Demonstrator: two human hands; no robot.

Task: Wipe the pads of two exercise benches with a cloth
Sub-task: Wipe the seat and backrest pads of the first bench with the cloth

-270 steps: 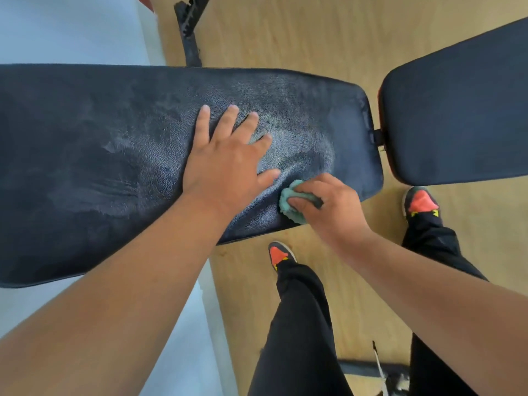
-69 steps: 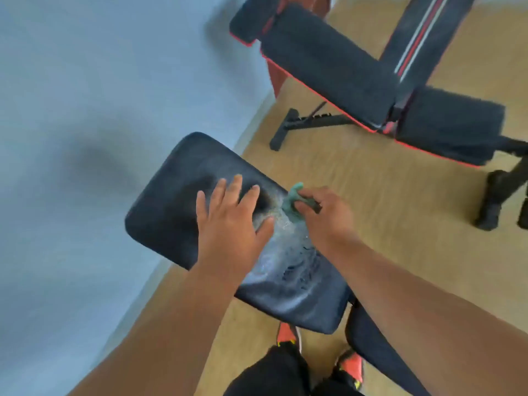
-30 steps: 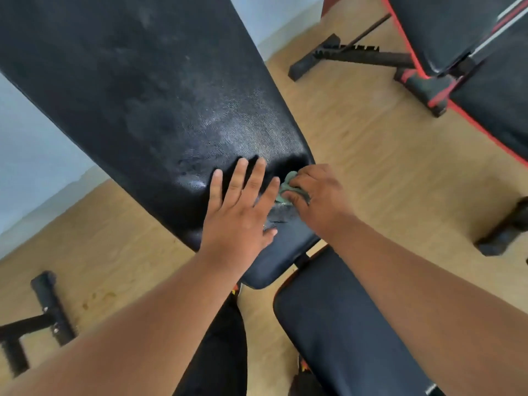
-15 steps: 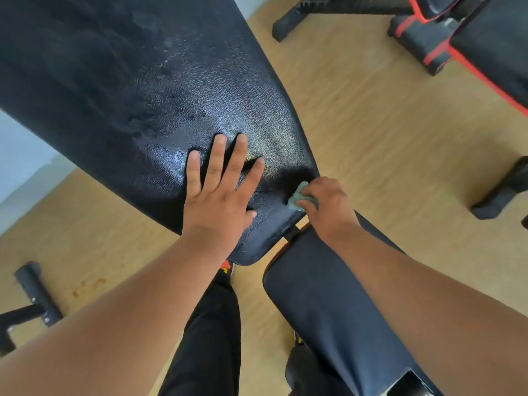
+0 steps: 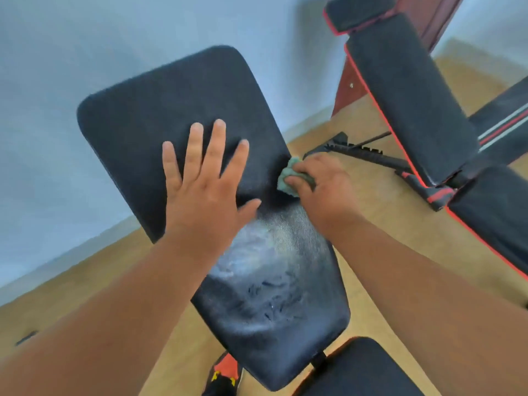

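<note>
A long black back pad [image 5: 160, 115] of the near bench runs from the upper left down to the bottom centre, with pale wipe streaks on its lower half. My left hand [image 5: 203, 190] lies flat on the pad, fingers spread. My right hand [image 5: 323, 192] grips a small teal cloth [image 5: 287, 178] and presses it against the pad's right edge. The seat pad [image 5: 360, 370] of the same bench shows at the bottom right. A second bench with red-trimmed black pads [image 5: 408, 95] stands at the upper right.
A pale blue wall [image 5: 57, 52] rises behind the near pad. The floor [image 5: 357, 230] is light wood. The second bench's black frame bar [image 5: 363, 155] lies on the floor just beyond my right hand. My orange and black shoe [image 5: 225, 372] shows under the pad.
My right hand with the cloth has moved from the pad's lower end up along its right edge. My left hand has shifted farther up the pad. The view has pulled back and tilted.
</note>
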